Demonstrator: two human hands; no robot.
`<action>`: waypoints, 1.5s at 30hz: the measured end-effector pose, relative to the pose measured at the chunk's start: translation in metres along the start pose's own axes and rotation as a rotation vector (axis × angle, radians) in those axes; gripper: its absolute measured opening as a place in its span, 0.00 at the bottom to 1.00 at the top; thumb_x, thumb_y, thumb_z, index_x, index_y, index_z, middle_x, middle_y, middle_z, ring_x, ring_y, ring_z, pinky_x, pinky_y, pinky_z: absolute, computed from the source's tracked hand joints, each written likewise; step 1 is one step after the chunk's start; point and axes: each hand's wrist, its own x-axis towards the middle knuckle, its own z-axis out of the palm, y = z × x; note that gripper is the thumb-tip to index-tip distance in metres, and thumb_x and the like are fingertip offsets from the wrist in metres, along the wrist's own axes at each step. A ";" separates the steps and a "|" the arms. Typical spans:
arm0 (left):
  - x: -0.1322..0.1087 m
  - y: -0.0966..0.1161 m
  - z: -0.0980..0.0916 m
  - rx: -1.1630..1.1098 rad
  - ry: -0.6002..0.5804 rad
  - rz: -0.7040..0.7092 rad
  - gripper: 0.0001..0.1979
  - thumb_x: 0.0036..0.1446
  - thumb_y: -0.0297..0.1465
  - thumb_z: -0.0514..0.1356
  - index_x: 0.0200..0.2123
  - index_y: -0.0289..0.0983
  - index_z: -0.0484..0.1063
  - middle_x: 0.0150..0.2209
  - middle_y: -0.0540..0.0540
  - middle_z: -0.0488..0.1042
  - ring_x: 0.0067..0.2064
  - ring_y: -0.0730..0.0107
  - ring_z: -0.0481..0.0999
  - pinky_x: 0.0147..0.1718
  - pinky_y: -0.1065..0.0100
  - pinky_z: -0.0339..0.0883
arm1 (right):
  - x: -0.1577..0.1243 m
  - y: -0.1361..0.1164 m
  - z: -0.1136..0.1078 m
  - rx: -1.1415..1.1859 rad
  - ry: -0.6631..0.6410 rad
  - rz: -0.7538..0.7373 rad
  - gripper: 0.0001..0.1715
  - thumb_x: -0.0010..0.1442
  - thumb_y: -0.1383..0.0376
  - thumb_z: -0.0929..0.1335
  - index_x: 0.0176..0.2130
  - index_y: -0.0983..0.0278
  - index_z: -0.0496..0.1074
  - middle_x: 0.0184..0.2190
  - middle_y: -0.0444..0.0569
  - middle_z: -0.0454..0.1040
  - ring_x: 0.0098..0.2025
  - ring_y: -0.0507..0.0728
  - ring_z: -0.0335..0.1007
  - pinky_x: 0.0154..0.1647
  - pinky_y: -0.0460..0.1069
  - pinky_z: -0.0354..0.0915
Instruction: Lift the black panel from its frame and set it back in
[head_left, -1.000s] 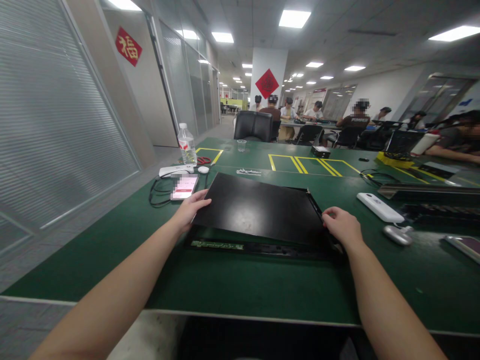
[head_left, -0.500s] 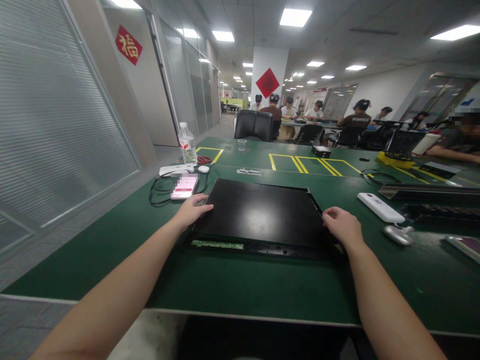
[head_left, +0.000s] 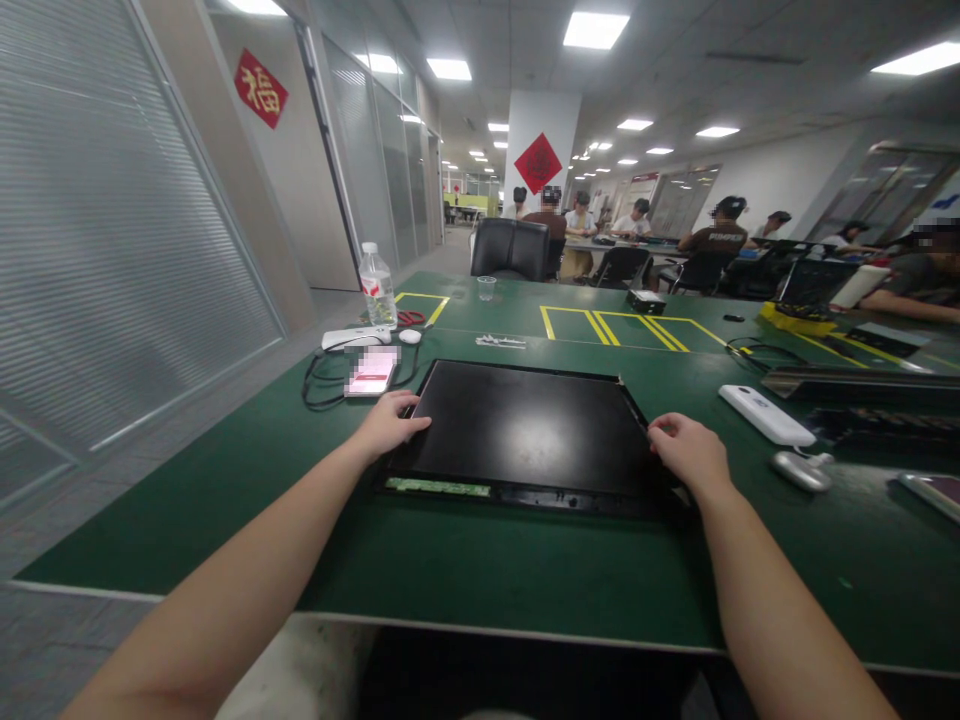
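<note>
Panel (head_left: pixel 495 425) faces up, its long axis sideways.

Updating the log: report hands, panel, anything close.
Left hand at left edge of dark panel; right hand at its right side. Panel flat on black frame. Phone lies beyond left hand.

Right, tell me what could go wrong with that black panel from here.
The left hand has its thumb over the edge of the black panel, so it might smudge the surface or get pinched against the frame.

The green circuit board lies exposed along the near side and could be knocked.
</note>
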 end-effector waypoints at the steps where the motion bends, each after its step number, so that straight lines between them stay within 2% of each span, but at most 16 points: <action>1: 0.000 0.000 0.000 0.012 0.002 0.000 0.21 0.31 0.43 0.75 0.31 0.40 0.83 0.52 0.39 0.77 0.58 0.40 0.73 0.57 0.51 0.68 | 0.000 0.000 0.000 0.002 -0.002 0.000 0.13 0.57 0.60 0.65 0.35 0.58 0.80 0.29 0.46 0.80 0.32 0.57 0.73 0.32 0.50 0.60; 5: 0.001 -0.002 0.000 0.053 -0.004 0.009 0.22 0.32 0.45 0.74 0.31 0.40 0.82 0.53 0.38 0.78 0.61 0.40 0.71 0.64 0.50 0.60 | 0.001 0.000 0.000 0.037 -0.011 0.021 0.12 0.56 0.60 0.65 0.35 0.58 0.79 0.28 0.45 0.80 0.31 0.57 0.74 0.32 0.50 0.60; 11: 0.003 -0.007 0.001 0.042 0.004 -0.004 0.23 0.30 0.46 0.75 0.32 0.41 0.83 0.53 0.38 0.77 0.62 0.39 0.71 0.64 0.51 0.60 | 0.004 0.005 0.003 0.102 -0.013 0.040 0.13 0.56 0.59 0.65 0.35 0.58 0.79 0.26 0.46 0.80 0.28 0.57 0.75 0.32 0.51 0.62; 22: 0.003 -0.009 0.000 0.157 -0.002 0.017 0.23 0.34 0.46 0.73 0.34 0.41 0.81 0.55 0.37 0.76 0.61 0.39 0.72 0.65 0.51 0.59 | 0.004 0.004 0.003 0.072 -0.016 0.038 0.14 0.56 0.59 0.65 0.36 0.59 0.80 0.28 0.46 0.80 0.29 0.57 0.74 0.32 0.50 0.62; 28: 0.004 -0.012 -0.001 0.240 -0.035 0.043 0.27 0.37 0.50 0.71 0.39 0.40 0.82 0.56 0.37 0.75 0.61 0.40 0.71 0.65 0.52 0.59 | 0.004 0.004 0.004 0.070 -0.011 0.025 0.13 0.56 0.60 0.65 0.35 0.58 0.80 0.27 0.46 0.80 0.30 0.57 0.75 0.33 0.50 0.62; 33: 0.002 -0.008 0.002 0.338 -0.056 0.077 0.25 0.42 0.48 0.68 0.41 0.39 0.82 0.55 0.34 0.76 0.61 0.37 0.70 0.65 0.49 0.57 | 0.001 0.001 0.000 0.066 -0.037 0.054 0.13 0.57 0.60 0.65 0.36 0.58 0.80 0.29 0.46 0.81 0.31 0.57 0.75 0.34 0.51 0.62; 39: -0.001 -0.004 0.007 0.437 -0.092 0.103 0.26 0.46 0.45 0.65 0.44 0.35 0.80 0.59 0.30 0.73 0.64 0.32 0.67 0.66 0.46 0.54 | 0.001 0.000 -0.001 0.065 -0.041 0.061 0.13 0.57 0.60 0.65 0.36 0.57 0.79 0.28 0.45 0.81 0.31 0.57 0.75 0.34 0.51 0.61; 45: -0.001 -0.003 0.007 0.495 -0.098 0.124 0.24 0.48 0.45 0.64 0.46 0.37 0.81 0.58 0.31 0.74 0.64 0.34 0.68 0.65 0.48 0.56 | 0.001 0.001 0.000 0.067 -0.017 0.043 0.13 0.56 0.60 0.66 0.36 0.58 0.80 0.29 0.46 0.81 0.31 0.57 0.74 0.33 0.51 0.60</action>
